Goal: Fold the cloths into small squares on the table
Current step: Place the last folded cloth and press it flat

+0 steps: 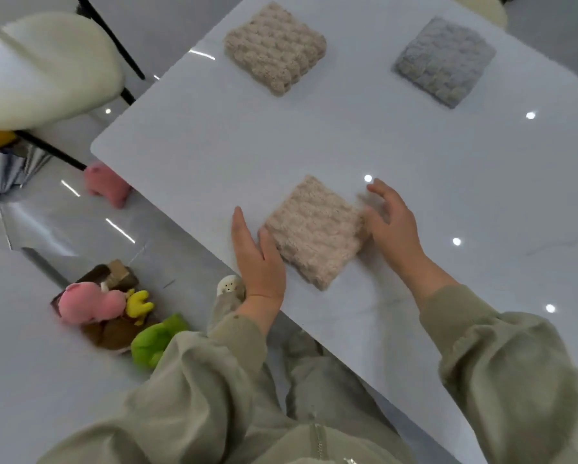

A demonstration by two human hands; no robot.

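Observation:
A beige fluffy cloth [314, 229] lies folded into a small square near the front edge of the white table [414, 155]. My left hand [255, 256] rests flat with straight fingers against the cloth's left edge. My right hand [393, 222] touches its right edge with relaxed, spread fingers, slightly blurred. Two more folded squares lie at the far side: a beige cloth [275, 48] and a grey cloth [444, 60].
Plush toys [113, 313] in pink, yellow, green and brown sit on the floor to the left, and another pink toy [105, 184] lies by the table's corner. A cream chair [46, 68] stands at the far left. My legs are under the table's front edge.

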